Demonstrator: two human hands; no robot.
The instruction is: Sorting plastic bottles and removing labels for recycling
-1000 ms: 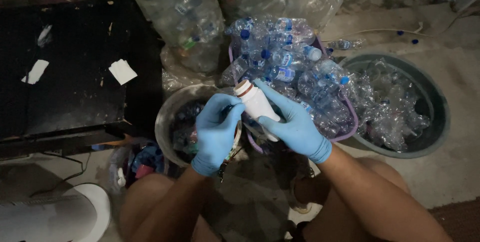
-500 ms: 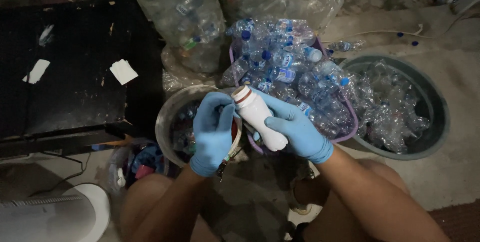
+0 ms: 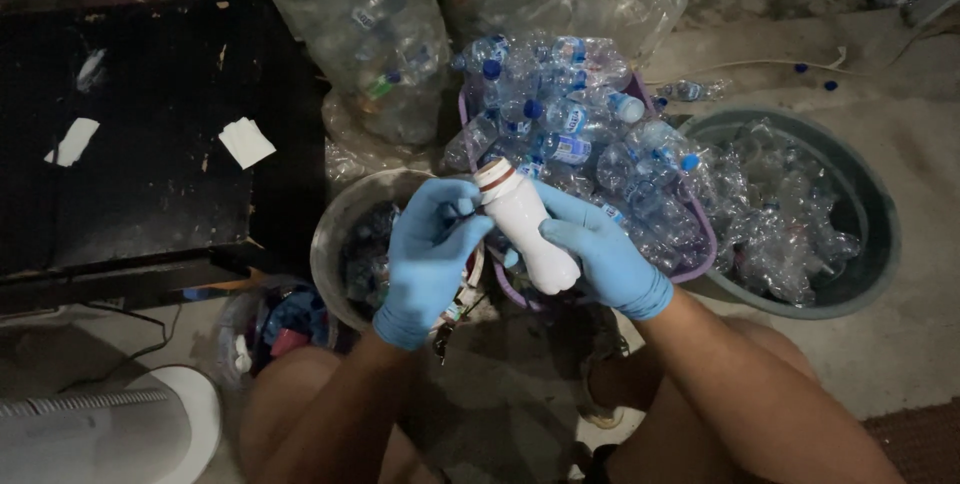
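Observation:
Both my hands wear blue gloves. My right hand [image 3: 600, 249] grips a small white plastic bottle [image 3: 522, 224] around its body, tilted with its neck up and to the left. The neck carries a reddish ring. My left hand [image 3: 428, 259] is closed at the bottle's neck, fingertips pinching something thin and dark there. Both hands hover over my knees, just in front of a metal bowl [image 3: 335, 244] and a purple basket [image 3: 698, 244] heaped with clear bottles.
A round grey tub [image 3: 880, 234] of crushed clear bottles sits to the right. Big clear sacks of bottles [image 3: 370, 34] stand behind. A black crate [image 3: 150, 144] with paper scraps lies left. A white fan [image 3: 150, 424] is at bottom left. A small bag of caps [image 3: 280, 319] lies by my knee.
The bottle has tipped a little more upright and shifted slightly left. My left hand has moved up to pinch at its neck. The right hand keeps its grip.

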